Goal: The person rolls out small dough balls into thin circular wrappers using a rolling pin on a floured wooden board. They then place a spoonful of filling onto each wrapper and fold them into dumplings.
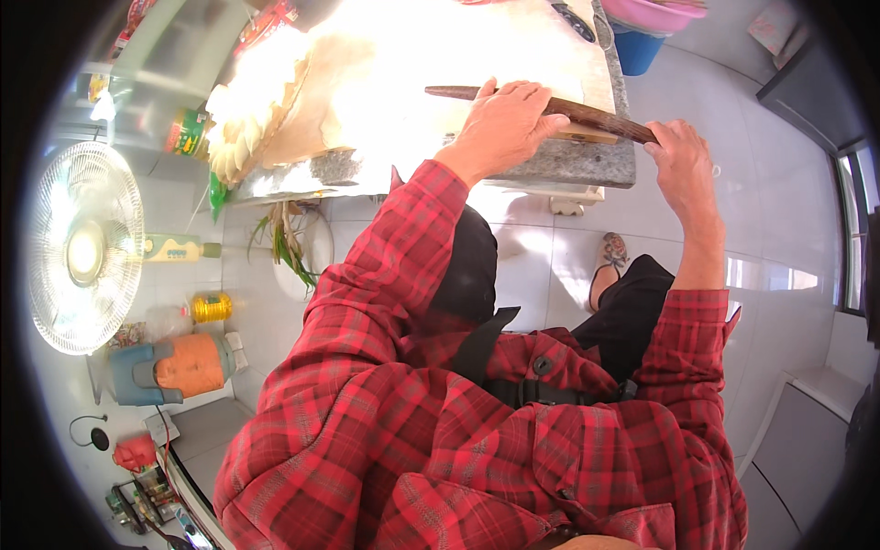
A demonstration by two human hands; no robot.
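Observation:
A dark wooden rolling pin with a tapered far end spans the sunlit work surface near its front right corner. My left hand lies over the middle of the pin, fingers across it and thumb on the right. Around the pin's right end, beyond the counter's edge, my right hand is closed. Beneath the pin is a pale board on a grey speckled stone counter. Glare washes out most of the board, so what lies there is unclear. Pale folded pieces, apparently dumplings, overlap in rows at the left.
Dark-handled scissors lie at the board's far right. A pink basin rests above a blue bucket beyond the counter. To the left are a standing fan, a jar, green leafy stalks and an orange gas cylinder.

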